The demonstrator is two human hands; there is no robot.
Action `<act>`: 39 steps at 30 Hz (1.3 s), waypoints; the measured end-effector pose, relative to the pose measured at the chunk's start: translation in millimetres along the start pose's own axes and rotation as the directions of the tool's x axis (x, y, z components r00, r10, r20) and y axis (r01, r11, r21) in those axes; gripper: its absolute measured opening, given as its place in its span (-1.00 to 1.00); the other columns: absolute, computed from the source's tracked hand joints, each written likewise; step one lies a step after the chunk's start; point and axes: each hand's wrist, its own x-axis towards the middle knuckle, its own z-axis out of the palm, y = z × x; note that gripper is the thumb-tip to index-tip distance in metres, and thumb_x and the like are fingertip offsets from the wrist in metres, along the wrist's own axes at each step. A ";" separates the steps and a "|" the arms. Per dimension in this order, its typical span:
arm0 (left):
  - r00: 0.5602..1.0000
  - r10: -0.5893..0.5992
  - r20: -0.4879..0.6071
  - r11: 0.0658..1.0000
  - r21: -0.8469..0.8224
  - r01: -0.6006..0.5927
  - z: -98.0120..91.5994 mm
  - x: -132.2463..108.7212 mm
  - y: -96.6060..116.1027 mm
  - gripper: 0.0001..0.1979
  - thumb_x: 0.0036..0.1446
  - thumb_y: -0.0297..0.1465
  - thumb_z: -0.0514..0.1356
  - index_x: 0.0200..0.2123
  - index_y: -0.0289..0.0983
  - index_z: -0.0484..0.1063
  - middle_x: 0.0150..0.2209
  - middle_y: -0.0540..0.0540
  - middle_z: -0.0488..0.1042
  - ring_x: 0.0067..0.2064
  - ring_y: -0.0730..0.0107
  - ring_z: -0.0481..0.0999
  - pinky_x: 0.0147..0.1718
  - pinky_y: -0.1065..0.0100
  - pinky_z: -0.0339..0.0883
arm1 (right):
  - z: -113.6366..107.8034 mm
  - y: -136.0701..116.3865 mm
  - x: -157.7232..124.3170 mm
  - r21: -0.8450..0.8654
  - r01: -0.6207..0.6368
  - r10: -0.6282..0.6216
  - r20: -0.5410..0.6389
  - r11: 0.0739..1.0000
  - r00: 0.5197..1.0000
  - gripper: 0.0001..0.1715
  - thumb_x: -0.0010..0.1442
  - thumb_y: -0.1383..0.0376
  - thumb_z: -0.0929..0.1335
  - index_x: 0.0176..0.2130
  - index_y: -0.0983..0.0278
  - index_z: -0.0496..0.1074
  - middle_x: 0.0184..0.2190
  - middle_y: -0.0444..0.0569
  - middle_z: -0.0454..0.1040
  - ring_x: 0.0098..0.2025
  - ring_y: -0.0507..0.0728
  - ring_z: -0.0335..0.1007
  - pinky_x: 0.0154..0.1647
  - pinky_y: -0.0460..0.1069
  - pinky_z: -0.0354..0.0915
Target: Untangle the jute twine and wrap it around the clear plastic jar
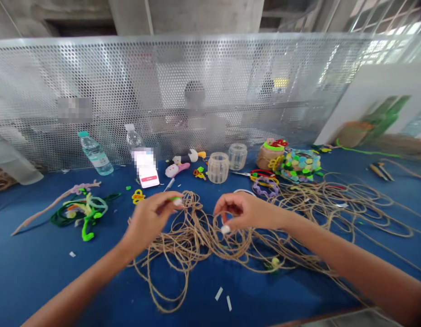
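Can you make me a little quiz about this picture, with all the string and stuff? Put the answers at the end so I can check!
1. What colour is the twine? A) red B) tan C) purple
2. True or false: in the picture, the teal-capped bottle is left of the phone.
3. Which is nearer the phone: the left hand or the right hand?

Key: 1. B; 2. True; 3. The left hand
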 end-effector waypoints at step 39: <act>0.957 -0.277 -0.088 0.749 -0.644 0.157 -20.2 28.1 44.8 -0.89 -0.19 -0.59 0.00 -0.61 -0.29 0.15 -0.63 0.07 0.11 -0.67 0.65 0.06 -0.74 0.59 -0.02 | 3.1 50.3 -3.1 -0.583 -0.140 -0.063 -0.313 0.800 0.948 -0.87 0.10 0.34 0.21 -0.41 0.29 0.32 -0.33 0.05 0.43 -0.15 0.22 0.32 0.05 0.30 0.01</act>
